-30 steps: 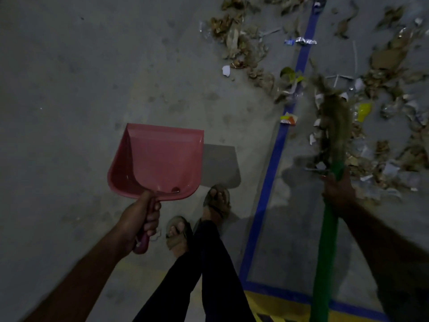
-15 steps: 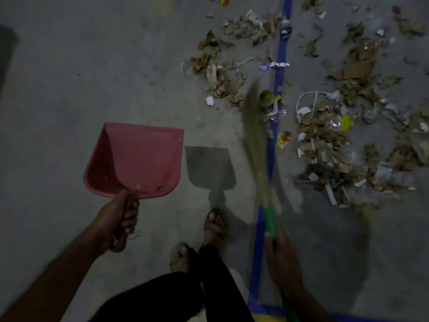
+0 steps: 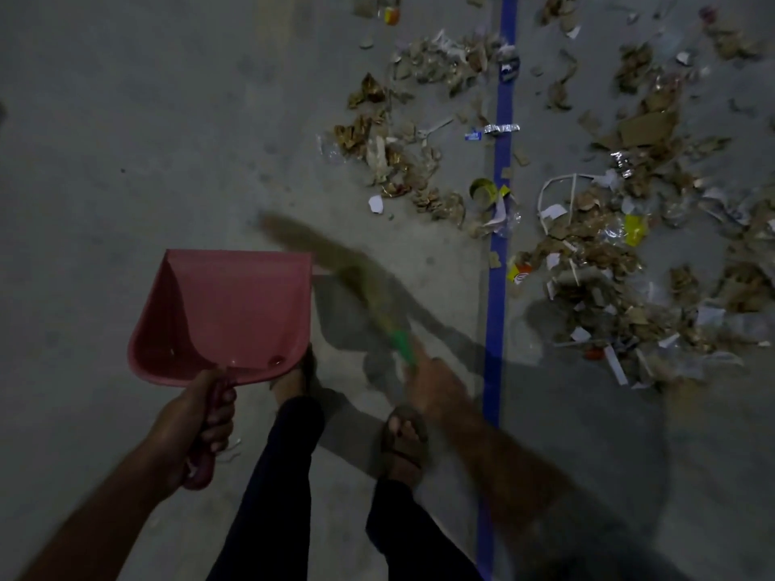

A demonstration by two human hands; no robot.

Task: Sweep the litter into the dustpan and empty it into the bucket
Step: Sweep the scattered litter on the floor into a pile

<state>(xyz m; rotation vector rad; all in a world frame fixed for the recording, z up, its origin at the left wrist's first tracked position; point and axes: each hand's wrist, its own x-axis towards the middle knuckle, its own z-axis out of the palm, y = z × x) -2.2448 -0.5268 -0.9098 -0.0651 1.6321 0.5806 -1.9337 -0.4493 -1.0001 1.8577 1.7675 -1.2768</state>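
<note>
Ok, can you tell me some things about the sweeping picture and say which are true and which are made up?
1. The left hand holds the red dustpan by its handle. True.
2. The dustpan is full of litter. False: almost none of the litter is in it; the litter lies scattered on the floor.
3. The right hand holds a broom with a green handle. True.
4. The stripe on the floor is yellow. False: the long stripe is blue.
5. The person is barefoot. False: the one foot in plain view wears a sandal.
</note>
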